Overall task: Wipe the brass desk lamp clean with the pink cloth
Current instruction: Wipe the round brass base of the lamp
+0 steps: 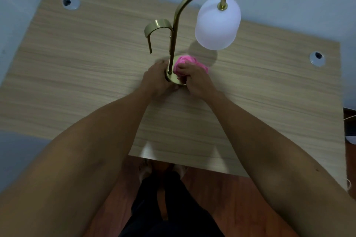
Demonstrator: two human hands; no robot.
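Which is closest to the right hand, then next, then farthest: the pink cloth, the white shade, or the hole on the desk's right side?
1. Pink cloth: gripped in the right hand, on the lamp's base.
2. White shade: hanging above and behind.
3. Right hole: far right of the desk.

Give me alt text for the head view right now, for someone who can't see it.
A person's right hand presses a bunched pink cloth onto the round base of a brass desk lamp, while the left hand steadies the base from the other side. The lamp stands upright on a light wooden desk, its white shade hanging from the curved neck.
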